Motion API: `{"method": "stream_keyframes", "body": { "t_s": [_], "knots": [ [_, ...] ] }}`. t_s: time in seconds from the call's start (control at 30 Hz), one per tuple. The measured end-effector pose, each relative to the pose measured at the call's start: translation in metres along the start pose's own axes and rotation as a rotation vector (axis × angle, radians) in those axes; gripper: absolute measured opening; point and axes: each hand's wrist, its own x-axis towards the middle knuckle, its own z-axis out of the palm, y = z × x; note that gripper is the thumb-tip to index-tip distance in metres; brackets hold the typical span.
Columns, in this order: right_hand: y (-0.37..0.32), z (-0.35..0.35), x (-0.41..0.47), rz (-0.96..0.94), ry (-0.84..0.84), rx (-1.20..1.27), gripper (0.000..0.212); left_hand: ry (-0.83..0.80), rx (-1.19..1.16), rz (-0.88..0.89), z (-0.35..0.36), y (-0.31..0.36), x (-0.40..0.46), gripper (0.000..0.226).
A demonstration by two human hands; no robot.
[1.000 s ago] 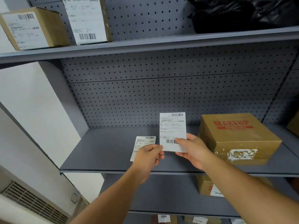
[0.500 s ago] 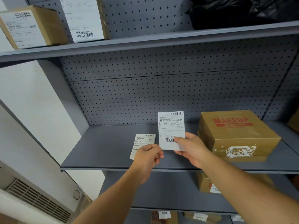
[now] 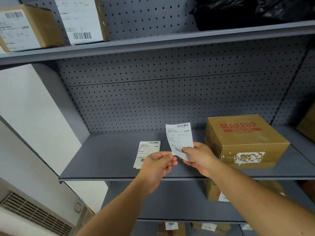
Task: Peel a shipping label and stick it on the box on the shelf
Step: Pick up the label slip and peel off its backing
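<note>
A white shipping label [image 3: 179, 137] with barcodes stands upright and slightly curled in front of the grey middle shelf [image 3: 105, 160]. My right hand [image 3: 199, 156] pinches its lower edge. My left hand [image 3: 159, 165] pinches the label's lower left corner, fingers closed on it. To the right, a brown cardboard box [image 3: 245, 140] printed MAKEUP in red sits on the shelf, with torn white label remains on its front face. A small stack of labels [image 3: 148, 151] lies flat on the shelf behind my left hand.
The upper shelf holds two labelled cardboard boxes [image 3: 27, 28] [image 3: 81, 19] at left and a black plastic bag [image 3: 252, 11] at right. More boxes [image 3: 214, 191] sit on the shelves below. A pegboard back panel [image 3: 170, 99] closes the shelf; a white wall is at left.
The label has tilted and curled, its bottom left corner pulled toward my left hand. Both hands stay close together in front of the shelf; the camera view shifted slightly.
</note>
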Motion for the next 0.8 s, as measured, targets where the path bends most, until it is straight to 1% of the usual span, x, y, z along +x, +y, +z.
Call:
{"method": "stream_keyframes", "body": {
  "t_s": [0.1,0.17,0.2,0.23,0.27,0.3,0.33,0.4,0.53,0.8],
  "knots": [
    [0.002,0.004,0.000,0.025,0.007,-0.123,0.030,-0.015,0.012,0.014,0.002,0.001,0.002,0.014],
    [0.005,0.009,0.000,-0.023,0.065,-0.326,0.047,0.003,0.029,0.023,0.002,0.001,0.004,0.014],
    [0.005,0.010,-0.001,-0.092,0.105,-0.437,0.052,0.015,0.046,0.030,0.002,0.001,0.006,0.014],
    [0.003,0.012,-0.002,-0.187,0.136,-0.501,0.046,0.023,0.065,0.039,0.002,0.001,0.007,0.014],
    [0.000,0.013,-0.004,-0.285,0.139,-0.515,0.032,0.030,0.081,0.047,0.001,0.001,0.009,0.016],
    [-0.003,0.014,-0.004,-0.348,0.108,-0.502,0.017,0.036,0.092,0.053,0.001,0.002,0.010,0.017],
    [-0.007,0.015,-0.007,-0.378,0.054,-0.483,0.007,0.041,0.100,0.056,-0.001,0.002,0.011,0.018],
    [-0.011,0.015,-0.009,-0.387,-0.042,-0.496,0.014,0.043,0.114,0.063,-0.004,0.003,0.014,0.019],
    [-0.014,0.014,-0.009,-0.438,-0.130,-0.580,0.006,0.039,0.170,0.072,-0.007,0.005,0.020,0.019],
    [-0.015,0.012,-0.003,-0.517,-0.081,-0.744,0.007,0.067,0.351,0.117,-0.009,0.008,0.026,0.020]
  ]
}}
